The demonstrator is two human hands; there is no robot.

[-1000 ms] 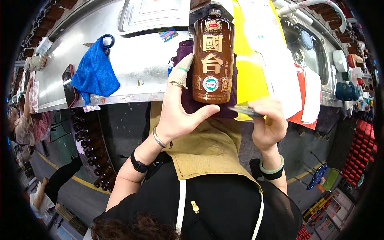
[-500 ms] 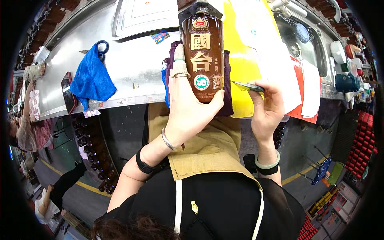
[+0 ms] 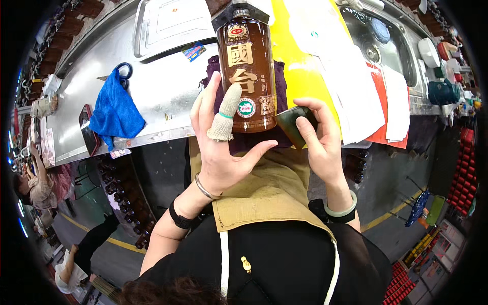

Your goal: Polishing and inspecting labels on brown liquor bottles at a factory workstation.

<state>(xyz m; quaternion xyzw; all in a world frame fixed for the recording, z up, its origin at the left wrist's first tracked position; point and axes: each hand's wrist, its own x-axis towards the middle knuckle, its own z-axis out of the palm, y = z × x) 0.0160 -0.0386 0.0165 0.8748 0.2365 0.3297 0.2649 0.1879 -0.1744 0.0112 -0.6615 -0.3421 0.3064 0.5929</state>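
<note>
A brown glass bottle [image 3: 249, 66] with gold lettering and a round green-and-white emblem lies on a dark purple cloth [image 3: 280, 81], its neck pointing away from me. Beside its lower left edge is my left hand [image 3: 218, 137], fingers spread and thumb out, holding nothing. A knitted finger cover with a green band sits on one finger, which overlaps the bottle's edge; contact is hard to tell. My right hand [image 3: 323, 147] pinches a thin, flat, dark green piece [image 3: 295, 122] between thumb and fingers. That piece's edge is close to the bottle's lower right corner.
Left on the metal bench are a blue cloth [image 3: 116, 113], scissors [image 3: 122, 71], a dark-red-edged flat object [image 3: 91, 132] and a metal tray [image 3: 173, 25]. Right are a yellow sheet [image 3: 290, 56], white papers [image 3: 351, 91], a red sheet [image 3: 375, 81] and a sink [image 3: 406, 56]. Co-workers [image 3: 46, 178] are at far left.
My left hand has let go of the bottle and moved down and left, fingers spreading. My right hand has moved left and turned the flat piece broadside, bringing it near the bottle.
</note>
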